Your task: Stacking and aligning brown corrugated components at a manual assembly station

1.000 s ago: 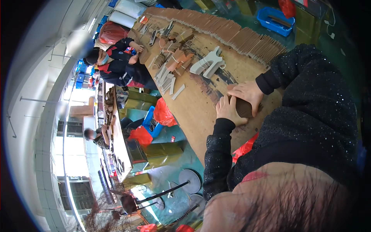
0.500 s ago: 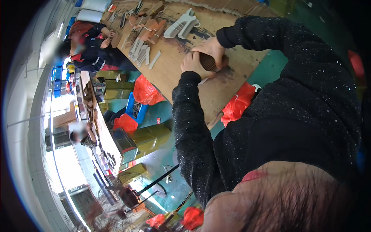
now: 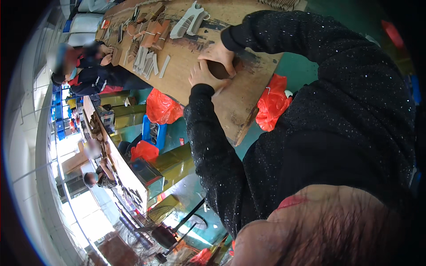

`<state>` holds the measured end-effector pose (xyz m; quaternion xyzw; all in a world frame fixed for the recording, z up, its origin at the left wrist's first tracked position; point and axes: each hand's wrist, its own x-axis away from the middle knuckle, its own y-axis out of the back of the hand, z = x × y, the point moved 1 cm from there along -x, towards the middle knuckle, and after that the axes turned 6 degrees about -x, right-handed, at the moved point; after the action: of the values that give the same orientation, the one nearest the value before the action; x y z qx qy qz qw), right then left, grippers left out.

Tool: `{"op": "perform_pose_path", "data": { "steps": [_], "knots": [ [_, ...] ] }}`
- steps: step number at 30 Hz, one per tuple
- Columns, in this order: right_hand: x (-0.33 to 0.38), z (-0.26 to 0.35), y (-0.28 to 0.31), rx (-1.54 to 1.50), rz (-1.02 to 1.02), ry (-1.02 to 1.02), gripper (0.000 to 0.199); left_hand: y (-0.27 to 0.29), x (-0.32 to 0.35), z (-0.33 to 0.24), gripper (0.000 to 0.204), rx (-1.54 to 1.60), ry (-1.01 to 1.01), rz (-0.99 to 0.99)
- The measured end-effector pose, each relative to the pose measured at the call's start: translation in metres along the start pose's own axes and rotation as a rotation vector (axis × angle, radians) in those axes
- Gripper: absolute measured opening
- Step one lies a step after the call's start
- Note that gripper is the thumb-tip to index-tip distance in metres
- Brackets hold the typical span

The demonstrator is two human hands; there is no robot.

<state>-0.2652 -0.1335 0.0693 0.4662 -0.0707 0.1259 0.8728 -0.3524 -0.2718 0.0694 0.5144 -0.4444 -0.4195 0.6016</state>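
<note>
While both hands — left hand [image 3: 203,75], right hand [image 3: 220,55] — clasp brown piece [image 3: 218,69], scuffed wooden bench [image 3: 239,99], green floor [image 3: 293,71].

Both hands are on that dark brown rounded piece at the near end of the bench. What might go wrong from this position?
1. The dark brown rounded piece lies near the wooden workbench's end; a slip from the left hand or right hand might push it off the edge.
2. Below that end hangs a red plastic bag, so a dropped piece may land there or on the green floor.
3. How firm either grip is cannot be seen.
</note>
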Motion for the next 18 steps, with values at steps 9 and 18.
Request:
{"op": "perform_pose_path", "data": {
  "steps": [9, 18],
  "knots": [
    [0.012, -0.002, -0.009, 0.024, -0.091, 0.034, 0.130, 0.006, 0.010, -0.004, 0.111, 0.085, 0.040, 0.056],
    [0.020, -0.019, -0.030, 0.122, -0.266, 0.251, 0.129, -0.006, 0.014, -0.004, 0.109, 0.060, 0.095, -0.038]
  ]
}}
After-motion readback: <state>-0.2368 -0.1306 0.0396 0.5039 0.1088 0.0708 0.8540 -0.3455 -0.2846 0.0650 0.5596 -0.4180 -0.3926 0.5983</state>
